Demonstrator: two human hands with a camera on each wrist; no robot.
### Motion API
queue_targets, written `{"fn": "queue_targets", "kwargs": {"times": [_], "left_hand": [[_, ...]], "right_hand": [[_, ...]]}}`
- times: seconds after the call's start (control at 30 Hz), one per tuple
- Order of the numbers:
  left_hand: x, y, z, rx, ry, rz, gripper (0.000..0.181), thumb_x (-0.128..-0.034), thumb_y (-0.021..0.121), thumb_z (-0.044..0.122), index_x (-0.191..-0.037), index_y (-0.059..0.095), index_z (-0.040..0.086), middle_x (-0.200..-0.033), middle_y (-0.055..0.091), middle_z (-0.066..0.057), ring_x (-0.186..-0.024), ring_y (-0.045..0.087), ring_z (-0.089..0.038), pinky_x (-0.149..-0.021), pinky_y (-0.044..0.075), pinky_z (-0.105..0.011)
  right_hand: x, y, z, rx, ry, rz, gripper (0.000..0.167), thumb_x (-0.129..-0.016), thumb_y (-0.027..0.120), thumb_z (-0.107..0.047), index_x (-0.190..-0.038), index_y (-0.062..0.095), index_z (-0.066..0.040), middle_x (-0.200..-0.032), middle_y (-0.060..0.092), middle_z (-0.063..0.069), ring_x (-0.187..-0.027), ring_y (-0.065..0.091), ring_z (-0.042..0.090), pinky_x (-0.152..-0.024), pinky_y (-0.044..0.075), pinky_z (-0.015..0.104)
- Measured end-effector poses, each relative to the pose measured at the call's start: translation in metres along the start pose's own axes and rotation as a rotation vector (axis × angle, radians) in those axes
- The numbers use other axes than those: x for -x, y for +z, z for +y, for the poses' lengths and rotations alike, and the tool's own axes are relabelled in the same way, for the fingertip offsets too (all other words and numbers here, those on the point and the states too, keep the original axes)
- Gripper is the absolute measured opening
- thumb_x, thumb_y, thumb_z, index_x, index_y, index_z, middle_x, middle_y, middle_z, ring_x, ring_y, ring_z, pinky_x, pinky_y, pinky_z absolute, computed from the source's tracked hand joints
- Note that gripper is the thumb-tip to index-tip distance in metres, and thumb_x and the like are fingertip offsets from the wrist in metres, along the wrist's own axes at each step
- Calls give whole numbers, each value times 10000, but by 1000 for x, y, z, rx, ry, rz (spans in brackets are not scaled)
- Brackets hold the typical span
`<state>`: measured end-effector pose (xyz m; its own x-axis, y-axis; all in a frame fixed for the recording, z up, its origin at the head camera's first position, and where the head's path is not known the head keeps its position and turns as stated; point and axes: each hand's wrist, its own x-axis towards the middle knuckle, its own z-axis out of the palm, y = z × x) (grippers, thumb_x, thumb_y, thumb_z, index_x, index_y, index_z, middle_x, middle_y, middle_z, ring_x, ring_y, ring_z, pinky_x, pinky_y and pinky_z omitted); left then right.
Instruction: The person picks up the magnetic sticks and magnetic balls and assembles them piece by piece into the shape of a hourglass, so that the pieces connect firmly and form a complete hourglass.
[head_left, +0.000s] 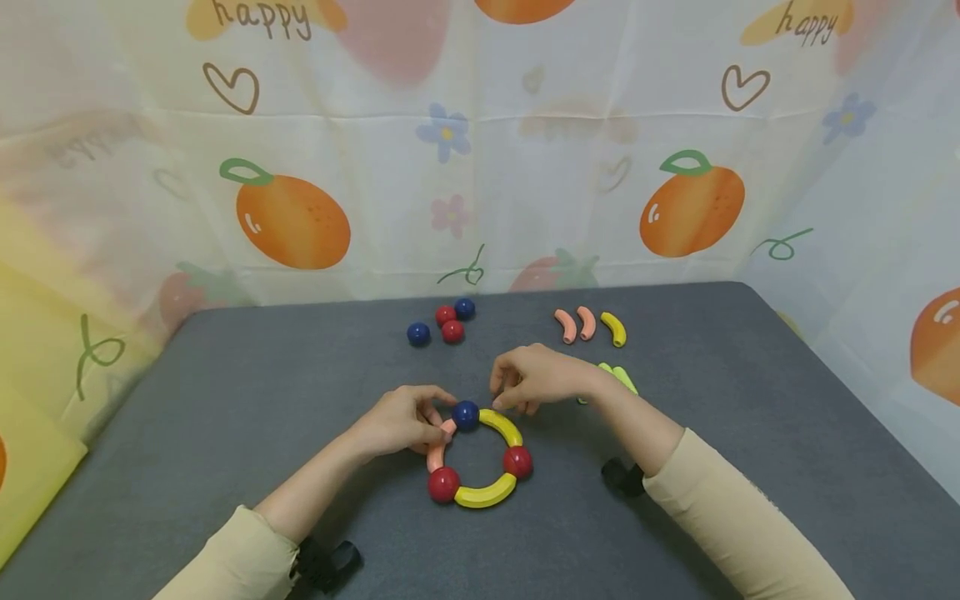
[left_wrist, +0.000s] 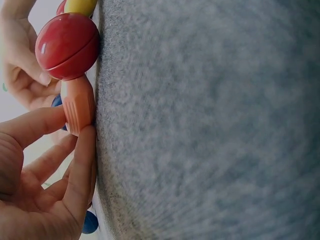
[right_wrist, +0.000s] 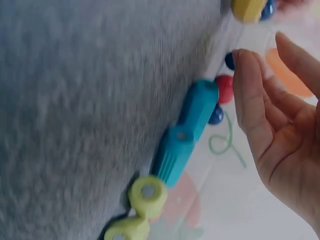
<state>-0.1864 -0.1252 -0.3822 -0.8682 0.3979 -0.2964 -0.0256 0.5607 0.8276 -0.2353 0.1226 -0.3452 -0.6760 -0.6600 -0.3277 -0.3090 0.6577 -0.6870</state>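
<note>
A ring of balls and curved sticks lies on the dark table. It has a blue ball (head_left: 466,415) at its far side, a yellow stick (head_left: 501,425), a red ball (head_left: 517,462), a second yellow stick (head_left: 486,493) and another red ball (head_left: 443,484). At its left is a salmon-pink curved stick (head_left: 435,457), which my left hand (head_left: 401,421) pinches between thumb and fingers. That hand's index finger reaches to the blue ball. My right hand (head_left: 536,379) hovers by the yellow stick's far end, fingers loosely bent and holding nothing.
Loose red balls (head_left: 452,332) and blue balls (head_left: 418,334) lie beyond the hands. Two pink sticks (head_left: 587,322) and a yellow stick (head_left: 613,329) lie far right. Lime sticks (head_left: 624,378) and teal sticks (right_wrist: 199,107) are near my right forearm. A printed curtain (head_left: 495,192) hangs behind the table.
</note>
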Motion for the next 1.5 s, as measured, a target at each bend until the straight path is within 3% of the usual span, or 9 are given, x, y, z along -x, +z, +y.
{"fn": "queue_targets", "kwargs": {"times": [0.4, 0.57, 0.77, 0.83, 0.9, 1.0, 1.07, 1.33, 1.5], "left_hand": [[0, 2, 0, -9, -11, -16, 536, -830, 705, 93, -1350, 588, 150, -782, 647, -43, -687, 633, -115, -686, 616, -305], [2, 3, 2, -1, -16, -19, 581, -828, 699, 80, -1384, 562, 175, -791, 643, -52, -691, 634, -120, -679, 616, -311], [4, 6, 5, 16, -31, -13, 599, -829, 686, 68, -1395, 545, 202, -832, 609, -76, -660, 634, -141, -617, 607, -302], [5, 6, 6, 21, -34, -8, 585, -828, 687, 70, -1381, 549, 199, -829, 599, -76, -643, 631, -141, -597, 602, -298], [4, 6, 5, 22, -28, -3, 543, -842, 687, 82, -1359, 557, 184, -817, 590, -72, -620, 627, -133, -583, 600, -297], [2, 5, 1, 27, -1, -5, 462, -873, 690, 107, -1318, 572, 142, -797, 591, -67, -590, 628, -114, -572, 598, -298], [1, 4, -1, 34, 16, -7, 413, -887, 695, 119, -1285, 585, 115, -789, 594, -66, -586, 631, -109, -575, 600, -301], [1, 4, -2, 93, 2, 4, 319, -833, 776, 114, -1119, 644, 65, -877, 575, -60, -692, 674, -106, -651, 618, -310], [1, 5, 0, 110, -25, 13, 314, -795, 814, 111, -1064, 665, 45, -956, 677, -92, -740, 681, -112, -681, 622, -314]], "right_hand": [[11, -25, 29, 33, -69, 223, 298, -898, 701, -104, -1175, 652, -6, -1104, 704, 141, -975, 672, 193, -881, 559, 332], [12, -27, 37, 56, -51, 208, 325, -884, 697, -49, -1206, 660, -33, -1199, 688, 153, -1104, 650, 283, -965, 539, 393], [8, -25, 39, 56, -30, 138, 375, -836, 632, 79, -1166, 702, -84, -1204, 711, 83, -1180, 637, 267, -1012, 521, 429], [6, -24, 38, 70, -26, 118, 408, -804, 613, 108, -1138, 718, -101, -1179, 721, 59, -1153, 645, 241, -948, 542, 386], [3, -22, 37, 82, -25, 99, 421, -785, 604, 128, -1111, 729, -106, -1144, 731, 50, -1060, 656, 207, -804, 545, 316], [1, -20, 36, 90, -15, 79, 432, -771, 591, 154, -1082, 740, -105, -1079, 749, 47, -871, 626, 146, -616, 428, 234], [0, -18, 34, 100, -11, 69, 431, -772, 586, 166, -1068, 746, -103, -1051, 758, 48, -771, 576, 129, -566, 362, 220], [-4, -15, 32, 188, -29, 69, 270, -839, 672, 64, -1011, 761, -124, -994, 764, 23, -688, 572, 107, -565, 448, 207], [-4, -13, 28, 216, -71, 129, 180, -876, 720, -48, -1028, 727, -144, -1008, 742, 8, -837, 640, 113, -710, 546, 243]]}}
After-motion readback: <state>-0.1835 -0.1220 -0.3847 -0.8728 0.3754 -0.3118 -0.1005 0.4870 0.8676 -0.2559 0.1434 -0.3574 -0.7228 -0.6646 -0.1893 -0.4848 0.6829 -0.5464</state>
